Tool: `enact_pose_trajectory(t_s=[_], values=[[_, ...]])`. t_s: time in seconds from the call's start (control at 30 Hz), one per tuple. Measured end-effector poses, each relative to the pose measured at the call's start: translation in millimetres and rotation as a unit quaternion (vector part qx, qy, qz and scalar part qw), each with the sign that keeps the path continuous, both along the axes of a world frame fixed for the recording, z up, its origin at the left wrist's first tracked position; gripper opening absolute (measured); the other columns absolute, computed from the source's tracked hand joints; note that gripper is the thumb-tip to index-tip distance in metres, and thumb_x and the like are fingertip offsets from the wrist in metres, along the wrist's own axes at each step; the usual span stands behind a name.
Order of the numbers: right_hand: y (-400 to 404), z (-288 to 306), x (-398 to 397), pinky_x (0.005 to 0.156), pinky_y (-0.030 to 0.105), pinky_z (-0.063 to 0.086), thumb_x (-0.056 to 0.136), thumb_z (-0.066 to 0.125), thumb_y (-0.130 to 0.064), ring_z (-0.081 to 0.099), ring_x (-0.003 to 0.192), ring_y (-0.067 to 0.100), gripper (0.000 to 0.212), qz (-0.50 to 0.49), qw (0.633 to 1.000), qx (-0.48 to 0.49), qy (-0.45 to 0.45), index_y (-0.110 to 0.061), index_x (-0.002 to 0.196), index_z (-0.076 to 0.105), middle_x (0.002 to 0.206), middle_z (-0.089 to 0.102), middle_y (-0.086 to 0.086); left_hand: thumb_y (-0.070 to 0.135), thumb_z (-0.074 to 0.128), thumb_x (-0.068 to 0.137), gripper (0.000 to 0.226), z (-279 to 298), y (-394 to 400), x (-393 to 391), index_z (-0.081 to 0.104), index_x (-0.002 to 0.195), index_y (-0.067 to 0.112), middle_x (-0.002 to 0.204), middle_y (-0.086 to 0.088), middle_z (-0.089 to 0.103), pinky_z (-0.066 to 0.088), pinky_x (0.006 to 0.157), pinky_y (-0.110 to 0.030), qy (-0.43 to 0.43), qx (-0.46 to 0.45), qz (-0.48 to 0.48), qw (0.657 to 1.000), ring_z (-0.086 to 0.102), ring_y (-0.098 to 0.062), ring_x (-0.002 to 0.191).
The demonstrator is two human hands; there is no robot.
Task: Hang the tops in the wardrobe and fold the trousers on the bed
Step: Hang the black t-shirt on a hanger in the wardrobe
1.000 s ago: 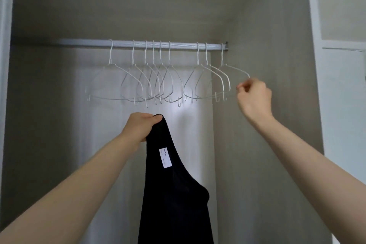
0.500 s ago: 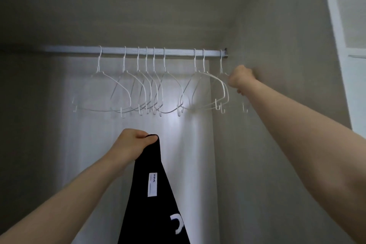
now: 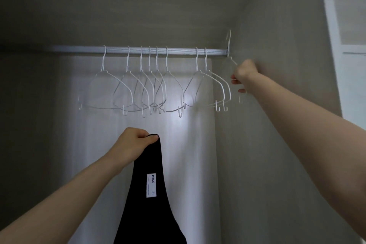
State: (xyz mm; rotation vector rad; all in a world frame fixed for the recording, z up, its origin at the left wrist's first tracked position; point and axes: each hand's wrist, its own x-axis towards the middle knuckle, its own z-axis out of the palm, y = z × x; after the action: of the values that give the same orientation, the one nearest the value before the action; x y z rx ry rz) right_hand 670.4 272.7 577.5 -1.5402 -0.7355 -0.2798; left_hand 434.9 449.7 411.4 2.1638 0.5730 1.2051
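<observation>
Inside, the wardrobe's rail carries eight white wire hangers at frame centre. Right hand grips a ninth hanger, its hook above the rail; left hand clutches a black top.

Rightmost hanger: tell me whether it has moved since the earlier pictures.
Yes. The rightmost hanger, gripped by the right hand, has risen: its hook now stands above the wardrobe rail instead of resting over it.

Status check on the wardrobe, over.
Left hand grips black top. Right hand holds end hanger, hook raised above rail. Eight hangers remain; nothing blocking.
</observation>
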Motion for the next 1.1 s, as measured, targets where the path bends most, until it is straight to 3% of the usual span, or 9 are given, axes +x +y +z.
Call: enact_pose_trajectory(t_s=[0.1, 0.23, 0.33, 0.5, 0.6, 0.7, 0.83, 1.0, 1.1], values=[[-17, -10, -23, 0.073, 0.043, 0.043, 0.093, 0.036, -0.003, 0.055, 0.073, 0.024, 0.027, 0.007, 0.999, 0.032, -0.011, -0.011, 0.067, 0.040, 0.087, 0.056, 0.013, 0.028, 0.066, 0.090, 0.038, -7, -8, -6, 0.045, 0.064, 0.008, 0.059, -0.007, 0.030, 0.022, 0.045, -0.023, 0.005, 0.011, 0.014, 1.000, 0.028, -0.012, 0.046], [-39, -44, -51, 0.056, 0.030, 0.039, 0.095, 0.034, -0.008, 0.057, 0.080, 0.024, 0.023, 0.009, 0.999, 0.031, -0.007, -0.005, 0.073, 0.042, 0.097, 0.063, 0.016, 0.026, 0.065, 0.091, 0.041, -25, -19, -13, 0.041, 0.060, 0.011, 0.057, -0.005, 0.030, 0.023, 0.050, -0.026, 0.009, 0.012, 0.017, 1.000, 0.030, -0.014, 0.048], [-56, -79, -69, 0.057, 0.028, 0.037, 0.096, 0.031, -0.009, 0.055, 0.076, 0.021, 0.026, 0.051, 0.997, 0.046, 0.042, -0.004, 0.113, 0.050, 0.102, 0.061, 0.012, 0.025, 0.065, 0.091, 0.044, -38, -26, -17, 0.040, 0.057, 0.012, 0.056, -0.005, 0.031, 0.024, 0.051, -0.028, 0.019, 0.012, 0.035, 0.999, 0.030, -0.016, 0.050], [-81, -141, -83, 0.079, 0.045, 0.033, 0.096, 0.031, -0.011, 0.054, 0.089, 0.022, 0.021, 0.089, 0.987, -0.014, 0.136, -0.014, 0.088, 0.049, 0.099, 0.062, 0.005, 0.027, 0.064, 0.091, 0.038, -56, -44, -33, 0.049, 0.061, 0.010, 0.059, -0.007, 0.035, 0.026, 0.053, -0.029, 0.046, 0.014, 0.076, 0.996, 0.034, -0.017, 0.054], [-91, -175, -87, 0.066, 0.030, 0.035, 0.096, 0.032, -0.008, 0.057, 0.080, 0.020, 0.030, 0.117, 0.982, -0.022, 0.147, -0.003, 0.119, 0.050, 0.102, 0.062, 0.010, 0.029, 0.063, 0.091, 0.038, -62, -57, -42, 0.050, 0.061, 0.010, 0.059, -0.008, 0.036, 0.028, 0.054, -0.030, 0.066, 0.031, 0.116, 0.991, 0.034, -0.018, 0.056], [-109, -204, -96, 0.056, 0.021, 0.040, 0.099, 0.030, -0.009, 0.056, 0.065, 0.013, 0.032, 0.165, 0.972, -0.044, 0.160, -0.005, 0.128, 0.043, 0.112, 0.060, 0.012, 0.032, 0.061, 0.091, 0.045, -68, -73, -47, 0.042, 0.056, 0.012, 0.053, -0.003, 0.033, 0.028, 0.053, -0.030, 0.092, 0.049, 0.158, 0.982, 0.032, -0.017, 0.051], [-148, -228, -108, 0.088, 0.054, 0.044, 0.101, 0.029, -0.023, 0.064, 0.080, 0.027, 0.021, 0.268, 0.920, -0.140, 0.249, -0.020, 0.118, 0.043, 0.085, 0.063, 0.006, 0.036, 0.062, 0.090, 0.058, -82, -89, -57, 0.029, 0.048, 0.015, 0.044, 0.002, 0.027, 0.030, 0.053, -0.030, 0.142, 0.055, 0.223, 0.963, 0.031, -0.020, 0.046], [-207, -240, -113, 0.082, 0.053, 0.047, 0.100, 0.037, -0.028, 0.066, 0.064, 0.028, 0.016, 0.411, 0.849, -0.165, 0.289, -0.018, 0.098, 0.049, 0.065, 0.060, 0.011, 0.038, 0.060, 0.092, 0.057, -113, -119, -79, 0.035, 0.048, 0.012, 0.050, -0.006, 0.037, 0.037, 0.059, -0.030, 0.161, -0.011, 0.285, 0.945, 0.042, -0.027, 0.055], [-236, -243, -114, 0.079, 0.053, 0.047, 0.100, 0.038, -0.028, 0.059, 0.058, 0.026, 0.017, 0.491, 0.811, -0.178, 0.264, -0.017, 0.097, 0.050, 0.065, 0.055, 0.013, 0.043, 0.057, 0.093, 0.049, -131, -137, -95, 0.059, 0.059, 0.008, 0.060, -0.007, 0.057, 0.050, 0.073, -0.034, 0.183, -0.035, 0.329, 0.926, 0.060, -0.030, 0.072]])
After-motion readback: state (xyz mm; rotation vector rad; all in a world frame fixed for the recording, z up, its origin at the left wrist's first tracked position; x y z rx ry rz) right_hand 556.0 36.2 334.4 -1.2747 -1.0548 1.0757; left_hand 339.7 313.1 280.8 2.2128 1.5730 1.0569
